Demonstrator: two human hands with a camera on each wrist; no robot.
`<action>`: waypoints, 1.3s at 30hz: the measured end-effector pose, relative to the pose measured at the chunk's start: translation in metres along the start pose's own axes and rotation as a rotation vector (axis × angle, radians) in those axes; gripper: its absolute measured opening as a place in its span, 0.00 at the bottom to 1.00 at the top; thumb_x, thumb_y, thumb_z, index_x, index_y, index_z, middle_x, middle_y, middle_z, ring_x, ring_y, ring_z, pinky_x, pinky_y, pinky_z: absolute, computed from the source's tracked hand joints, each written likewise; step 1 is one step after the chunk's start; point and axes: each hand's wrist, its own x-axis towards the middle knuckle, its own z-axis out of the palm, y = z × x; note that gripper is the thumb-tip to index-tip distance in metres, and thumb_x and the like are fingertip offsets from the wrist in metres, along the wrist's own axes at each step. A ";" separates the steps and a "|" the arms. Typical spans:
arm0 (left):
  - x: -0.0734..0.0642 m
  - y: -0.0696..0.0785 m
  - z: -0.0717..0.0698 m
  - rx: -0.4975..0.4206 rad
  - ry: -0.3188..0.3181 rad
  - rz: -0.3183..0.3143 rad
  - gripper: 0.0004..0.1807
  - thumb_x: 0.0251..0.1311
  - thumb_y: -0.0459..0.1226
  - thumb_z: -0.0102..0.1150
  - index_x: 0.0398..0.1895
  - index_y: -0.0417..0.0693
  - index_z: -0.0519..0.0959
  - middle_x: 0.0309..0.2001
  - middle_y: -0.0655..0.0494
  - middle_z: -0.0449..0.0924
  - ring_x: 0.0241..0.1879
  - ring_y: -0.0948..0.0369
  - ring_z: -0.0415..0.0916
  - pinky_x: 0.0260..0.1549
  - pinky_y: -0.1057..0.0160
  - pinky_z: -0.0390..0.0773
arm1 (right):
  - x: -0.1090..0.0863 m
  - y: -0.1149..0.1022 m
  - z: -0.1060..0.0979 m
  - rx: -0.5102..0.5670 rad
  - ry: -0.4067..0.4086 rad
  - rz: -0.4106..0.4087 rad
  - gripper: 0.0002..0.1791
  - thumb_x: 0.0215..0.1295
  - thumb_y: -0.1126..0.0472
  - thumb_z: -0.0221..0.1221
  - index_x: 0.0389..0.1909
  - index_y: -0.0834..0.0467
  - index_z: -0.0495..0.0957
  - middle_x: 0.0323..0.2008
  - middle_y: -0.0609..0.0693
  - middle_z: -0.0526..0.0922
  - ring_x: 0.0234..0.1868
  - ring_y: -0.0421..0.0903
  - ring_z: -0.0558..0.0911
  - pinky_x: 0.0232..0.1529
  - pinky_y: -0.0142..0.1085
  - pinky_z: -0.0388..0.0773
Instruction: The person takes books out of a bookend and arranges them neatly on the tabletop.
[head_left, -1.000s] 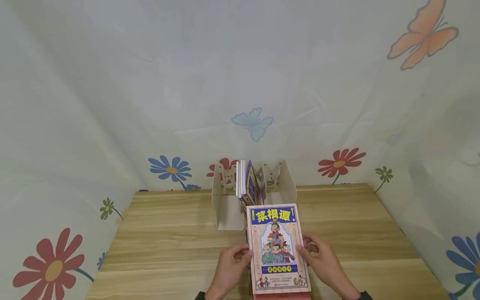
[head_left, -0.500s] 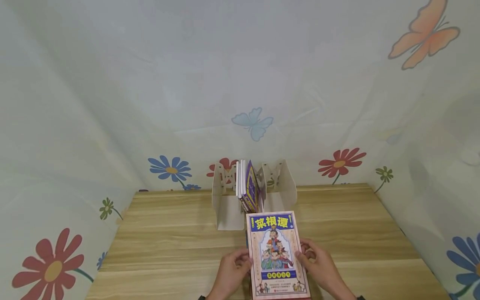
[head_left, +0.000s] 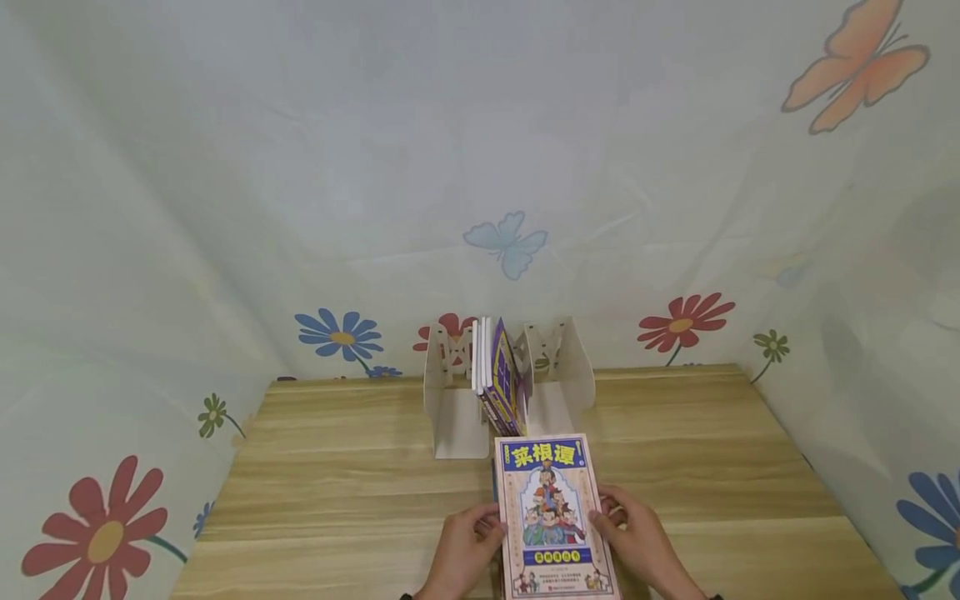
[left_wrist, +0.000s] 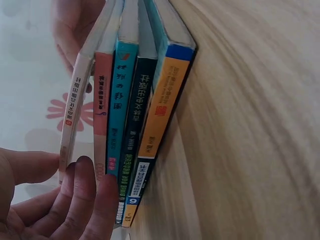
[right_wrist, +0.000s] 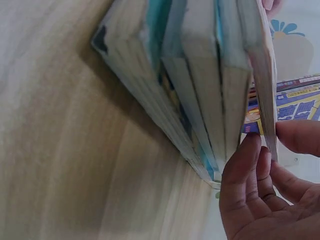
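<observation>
A pale pink comic-style book [head_left: 553, 510] with a blue title band lies face up between my two hands. My left hand [head_left: 463, 546] pinches its left edge, thumb on the cover side and fingers underneath. On the opposite edge, my right hand [head_left: 639, 540] pinches it the same way. Below it lies a stack of several books [left_wrist: 129, 100] with pink, teal, dark green and orange spines. In the right wrist view, a gap separates the held book [right_wrist: 265, 85] from the stack's page edges [right_wrist: 200, 70] near my fingers.
Behind the stack stands a white book stand [head_left: 459, 425]. Several thin books [head_left: 504, 379] stand in its middle, the rightmost with a purple cover and leaning. The wood-grain table [head_left: 345, 483] meets a flower-printed cloth wall [head_left: 390, 167] at the back and sides.
Both hands have drawn the pink book toward me, down in the head view, and it now covers the pink book that showed at its lower edge. The upright books have stayed in place.
</observation>
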 end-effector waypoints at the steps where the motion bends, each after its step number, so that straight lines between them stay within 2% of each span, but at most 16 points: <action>1: 0.000 0.000 0.000 0.008 0.000 -0.001 0.13 0.54 0.35 0.62 0.42 0.40 0.79 0.27 0.65 0.76 0.27 0.68 0.73 0.29 0.66 0.79 | 0.000 0.001 0.001 -0.009 0.001 -0.001 0.18 0.56 0.66 0.63 0.49 0.62 0.75 0.28 0.48 0.73 0.26 0.42 0.74 0.23 0.31 0.73; 11: 0.001 -0.006 0.001 0.064 -0.016 0.001 0.15 0.54 0.37 0.63 0.44 0.40 0.79 0.26 0.67 0.75 0.28 0.69 0.72 0.26 0.67 0.76 | -0.001 0.009 0.005 -0.104 0.028 -0.059 0.19 0.55 0.64 0.63 0.49 0.63 0.76 0.30 0.45 0.72 0.28 0.38 0.73 0.28 0.32 0.75; 19: 0.001 -0.008 0.000 0.120 -0.029 0.043 0.17 0.54 0.39 0.63 0.45 0.39 0.78 0.28 0.67 0.73 0.28 0.69 0.70 0.27 0.67 0.75 | -0.003 0.017 0.007 -0.229 0.063 -0.131 0.20 0.55 0.62 0.64 0.50 0.61 0.76 0.29 0.42 0.71 0.26 0.36 0.69 0.27 0.34 0.71; 25: 0.000 -0.011 -0.001 0.136 -0.017 0.053 0.16 0.54 0.38 0.63 0.45 0.41 0.79 0.28 0.67 0.73 0.28 0.70 0.71 0.27 0.67 0.75 | -0.003 0.016 0.009 -0.260 0.044 -0.092 0.21 0.56 0.62 0.63 0.52 0.59 0.75 0.31 0.43 0.72 0.26 0.37 0.69 0.28 0.35 0.71; 32: -0.001 -0.013 0.000 0.180 0.013 0.067 0.14 0.56 0.38 0.60 0.44 0.44 0.79 0.30 0.70 0.74 0.31 0.70 0.70 0.34 0.62 0.75 | -0.004 0.011 0.009 -0.248 -0.010 -0.029 0.24 0.58 0.61 0.61 0.56 0.58 0.71 0.32 0.44 0.71 0.25 0.36 0.70 0.29 0.36 0.71; 35: -0.002 -0.010 -0.002 0.167 0.020 0.076 0.14 0.57 0.38 0.58 0.46 0.44 0.78 0.34 0.66 0.77 0.34 0.69 0.72 0.36 0.61 0.76 | -0.004 0.012 0.007 -0.239 0.000 -0.022 0.25 0.58 0.62 0.61 0.58 0.58 0.70 0.33 0.45 0.72 0.26 0.37 0.71 0.30 0.36 0.73; 39: 0.000 -0.005 -0.009 0.095 0.020 0.093 0.16 0.60 0.37 0.56 0.50 0.43 0.75 0.42 0.55 0.78 0.40 0.65 0.74 0.36 0.62 0.79 | -0.002 0.009 0.001 -0.236 0.026 -0.055 0.27 0.57 0.61 0.62 0.59 0.57 0.68 0.37 0.48 0.75 0.29 0.39 0.73 0.30 0.37 0.74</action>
